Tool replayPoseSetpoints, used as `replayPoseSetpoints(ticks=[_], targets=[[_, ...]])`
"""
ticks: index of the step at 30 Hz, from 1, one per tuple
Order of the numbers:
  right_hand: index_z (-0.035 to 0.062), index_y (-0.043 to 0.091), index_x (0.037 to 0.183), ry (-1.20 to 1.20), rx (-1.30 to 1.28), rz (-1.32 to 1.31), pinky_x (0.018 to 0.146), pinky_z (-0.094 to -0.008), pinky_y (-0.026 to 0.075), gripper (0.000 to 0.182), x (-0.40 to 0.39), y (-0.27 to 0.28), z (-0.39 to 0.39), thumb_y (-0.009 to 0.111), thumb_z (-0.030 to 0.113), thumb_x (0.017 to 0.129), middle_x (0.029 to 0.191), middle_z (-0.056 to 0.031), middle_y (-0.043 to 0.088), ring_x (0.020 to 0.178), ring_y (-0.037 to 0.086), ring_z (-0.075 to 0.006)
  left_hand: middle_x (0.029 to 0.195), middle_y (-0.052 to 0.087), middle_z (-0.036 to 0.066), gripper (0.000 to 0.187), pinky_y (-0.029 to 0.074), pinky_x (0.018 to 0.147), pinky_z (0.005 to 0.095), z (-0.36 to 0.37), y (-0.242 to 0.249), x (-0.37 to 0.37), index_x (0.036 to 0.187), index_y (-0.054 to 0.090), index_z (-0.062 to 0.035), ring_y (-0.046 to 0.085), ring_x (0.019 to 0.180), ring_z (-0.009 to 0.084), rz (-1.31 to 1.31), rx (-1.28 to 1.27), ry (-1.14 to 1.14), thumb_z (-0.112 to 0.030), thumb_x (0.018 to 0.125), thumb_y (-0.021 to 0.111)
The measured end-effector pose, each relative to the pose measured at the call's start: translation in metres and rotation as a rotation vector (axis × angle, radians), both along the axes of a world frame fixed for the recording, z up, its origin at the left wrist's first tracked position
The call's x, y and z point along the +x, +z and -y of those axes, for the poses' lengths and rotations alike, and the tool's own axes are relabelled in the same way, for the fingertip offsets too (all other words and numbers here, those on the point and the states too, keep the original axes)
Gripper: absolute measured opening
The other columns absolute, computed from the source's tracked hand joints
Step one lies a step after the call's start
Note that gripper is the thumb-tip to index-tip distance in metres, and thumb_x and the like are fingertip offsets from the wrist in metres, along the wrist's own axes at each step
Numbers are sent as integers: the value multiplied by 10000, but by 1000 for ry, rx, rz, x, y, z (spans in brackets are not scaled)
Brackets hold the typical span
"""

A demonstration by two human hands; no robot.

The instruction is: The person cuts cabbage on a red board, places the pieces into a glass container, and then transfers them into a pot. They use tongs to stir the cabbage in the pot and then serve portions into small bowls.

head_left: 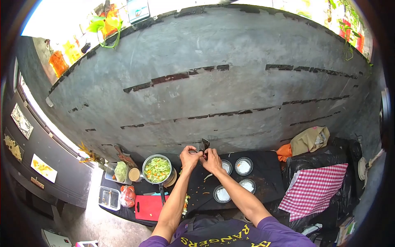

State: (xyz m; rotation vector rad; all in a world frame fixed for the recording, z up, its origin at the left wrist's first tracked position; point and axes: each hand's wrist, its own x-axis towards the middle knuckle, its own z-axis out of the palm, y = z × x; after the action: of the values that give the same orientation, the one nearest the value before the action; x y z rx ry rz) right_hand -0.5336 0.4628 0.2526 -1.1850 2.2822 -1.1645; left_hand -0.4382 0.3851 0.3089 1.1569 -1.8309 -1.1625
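Meeting in the lower middle of the frame, your left hand [189, 159] and right hand [212, 159] come together around a small dark utensil [205, 143]. Your right fingers are closed on it, its flat end pointing up toward the wall [230, 90]. Your left fingers curl against its lower part; you cannot tell from this view whether they pinch it or only touch it. Its lower end is hidden among your fingers, and its exact kind is too small to make out.

Left of your hands stands a pot [157, 168] of chopped greens and orange bits, with a tan round thing [171, 178] mostly hidden behind its right side. Below the pot, your left forearm covers the right edge of the red board [148, 207].

Four bowls [244, 166] sit right of centre, their white contents too blurred to name; your right hand and forearm partly cover three of them. Farther right, a checked cloth [314, 190] lies over dark plastic [347, 177]. At the upper left, the phone [138, 10] is cut off by the top edge, and glare washes out what surrounds it.
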Motion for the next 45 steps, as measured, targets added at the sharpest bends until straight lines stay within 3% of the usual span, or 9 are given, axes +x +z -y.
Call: replayPoseSetpoints(ticks=[7,16,24,28,30,34,35,39,45], targets=[[36,396,1156,-82,-126,-94,860,-472,480,678,3,-1,6,813,301,691,1311,-249,366,1090,523,-443,659,648,73,312,505,594,274,6,6,4,826,593,-20,618,608,115,-58,-36,-16,-151,620,788],[59,434,1000,-72,-363,-29,733,-470,465,443,6,-6,22,759,234,755,920,-213,582,872,582,-418,675,649,43,272,506,601,235,5,25,17,845,573,-11,616,638,89,-139,-84,-118,-79,671,770],[56,443,1063,-142,-417,25,757,-427,476,527,3,12,20,795,234,714,915,-182,619,868,618,-350,1058,617,108,373,523,742,239,1,42,24,1109,574,31,628,848,114,-385,19,-190,-76,795,746],[54,415,1122,-130,-406,30,769,-426,484,600,-4,8,19,803,259,712,995,-183,616,883,623,-339,1070,625,119,308,516,739,250,15,-13,28,1140,580,19,631,844,124,-365,140,-134,-82,859,655],[55,396,1146,-135,-405,50,771,-432,485,631,-5,5,17,803,270,715,1043,-190,608,883,625,-348,983,675,100,387,509,755,285,10,-36,30,1161,597,6,642,861,145,-63,59,-64,-106,795,658],[39,362,1166,-121,-437,110,774,-414,504,667,-11,-5,11,804,252,713,1083,-226,591,875,638,-330,1139,624,172,546,490,856,340,9,-65,25,1273,534,-38,648,916,232,78,33,-50,-166,767,690],[29,338,1164,-145,-393,78,731,-358,534,663,-11,-6,8,804,180,716,1082,-193,617,890,659,-241,1164,601,174,569,488,867,356,9,-70,23,1290,519,-48,637,943,256,69,53,-63,-170,763,696],[17,327,1090,-164,-446,185,726,-286,555,580,-14,-17,-4,782,98,740,968,-143,665,870,670,-185,1237,545,217,713,440,950,388,23,-89,9,1385,403,-49,584,1076,323,140,-80,21,-229,765,704],[13,317,1077,-123,-482,326,725,-297,567,556,-18,-30,-16,766,44,750,969,-139,648,865,656,-155,1421,384,260,981,355,1043,355,46,-96,2,1471,200,-17,427,1287,341,85,442,53,-292,709,753]])
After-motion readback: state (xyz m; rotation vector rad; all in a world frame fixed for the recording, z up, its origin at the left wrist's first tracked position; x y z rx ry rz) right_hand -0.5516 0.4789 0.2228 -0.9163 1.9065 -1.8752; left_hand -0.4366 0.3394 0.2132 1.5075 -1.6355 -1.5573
